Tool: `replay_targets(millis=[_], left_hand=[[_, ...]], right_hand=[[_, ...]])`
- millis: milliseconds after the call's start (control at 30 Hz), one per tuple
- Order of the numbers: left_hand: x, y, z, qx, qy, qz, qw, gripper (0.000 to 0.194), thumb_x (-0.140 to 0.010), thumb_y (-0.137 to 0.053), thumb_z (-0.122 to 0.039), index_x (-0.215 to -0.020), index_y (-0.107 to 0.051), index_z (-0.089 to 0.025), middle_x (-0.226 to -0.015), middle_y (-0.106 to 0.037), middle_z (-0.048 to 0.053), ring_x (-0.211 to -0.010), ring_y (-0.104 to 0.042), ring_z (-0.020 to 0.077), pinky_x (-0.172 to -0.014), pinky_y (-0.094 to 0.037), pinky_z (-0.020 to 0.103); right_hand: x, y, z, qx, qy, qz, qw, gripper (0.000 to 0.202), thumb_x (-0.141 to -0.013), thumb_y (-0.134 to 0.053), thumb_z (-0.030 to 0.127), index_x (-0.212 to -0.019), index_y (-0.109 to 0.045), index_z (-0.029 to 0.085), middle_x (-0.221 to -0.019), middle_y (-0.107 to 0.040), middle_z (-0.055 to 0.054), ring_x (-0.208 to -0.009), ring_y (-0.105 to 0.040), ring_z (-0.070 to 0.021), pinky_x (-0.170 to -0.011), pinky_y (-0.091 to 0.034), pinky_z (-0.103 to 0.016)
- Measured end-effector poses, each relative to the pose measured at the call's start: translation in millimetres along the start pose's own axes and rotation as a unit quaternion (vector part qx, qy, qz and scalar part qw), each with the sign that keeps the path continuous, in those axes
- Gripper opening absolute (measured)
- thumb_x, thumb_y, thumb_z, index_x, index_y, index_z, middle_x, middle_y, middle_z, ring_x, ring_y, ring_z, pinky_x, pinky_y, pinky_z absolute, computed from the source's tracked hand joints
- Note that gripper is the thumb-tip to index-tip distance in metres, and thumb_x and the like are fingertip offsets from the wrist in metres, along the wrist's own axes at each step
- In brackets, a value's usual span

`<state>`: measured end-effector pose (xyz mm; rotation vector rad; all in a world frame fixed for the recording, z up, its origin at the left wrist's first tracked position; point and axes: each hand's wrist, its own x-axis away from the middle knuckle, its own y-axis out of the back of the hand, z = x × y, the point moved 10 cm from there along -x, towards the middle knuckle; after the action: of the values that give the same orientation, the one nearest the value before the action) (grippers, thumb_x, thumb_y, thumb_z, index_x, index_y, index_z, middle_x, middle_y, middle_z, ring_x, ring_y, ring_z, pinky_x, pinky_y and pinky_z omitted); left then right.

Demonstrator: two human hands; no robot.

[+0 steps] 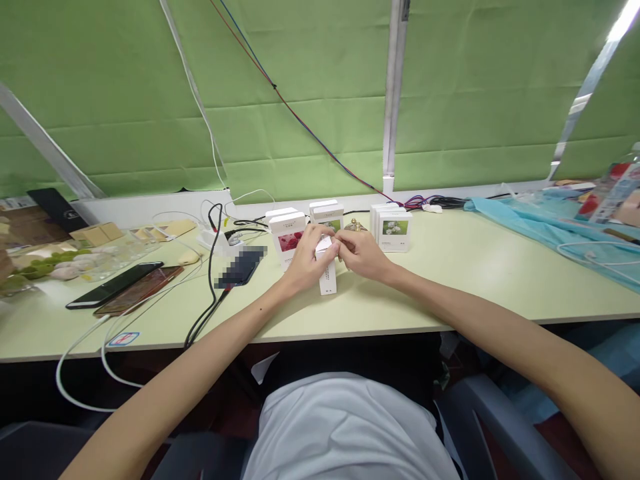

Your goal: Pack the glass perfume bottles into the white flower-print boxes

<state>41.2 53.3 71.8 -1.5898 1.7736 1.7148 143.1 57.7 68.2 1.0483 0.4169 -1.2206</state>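
Near the middle of the table, a small white box point(328, 280) stands with its narrow side facing me. My left hand point(306, 257) is closed around its upper part, thumb on the near side. At the top right edge of the box, the fingers of my right hand point(363, 253) are pinched together; anything between them is too small to make out. Just behind my hands are white boxes with a red flower picture point(289, 241) and others with a green picture point(327, 215). White boxes with a white flower picture point(395, 230) stand to the right, near a small gold-coloured object point(354, 225).
Phones point(114, 285) and a blurred dark device point(241, 267) lie left, among black and white cables. Clear packaging point(107, 261) sits at the far left. Blue plastic sheeting point(535, 230) and a bottle point(617, 190) are at the right. A green curtain point(310, 100) hangs behind the table.
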Motion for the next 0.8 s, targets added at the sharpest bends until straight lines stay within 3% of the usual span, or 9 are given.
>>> replay_targets(millis=[800], left_hand=[[-0.1,-0.1,1.9,0.004,0.012,0.007,1.000,0.026,-0.101,-0.050,-0.046,-0.108,-0.056,-0.022,-0.110,-0.058,0.008,-0.107,-0.056,0.0227,-0.097,-0.049,0.040]], right_hand=[[0.0,-4.6,-3.5,0.007,-0.008,0.027,1.000,0.023,-0.091,-0.045,0.022,-0.068,-0.043,0.022,-0.054,-0.045,0.004,-0.054,-0.040,-0.0123,-0.057,-0.029,-0.027]])
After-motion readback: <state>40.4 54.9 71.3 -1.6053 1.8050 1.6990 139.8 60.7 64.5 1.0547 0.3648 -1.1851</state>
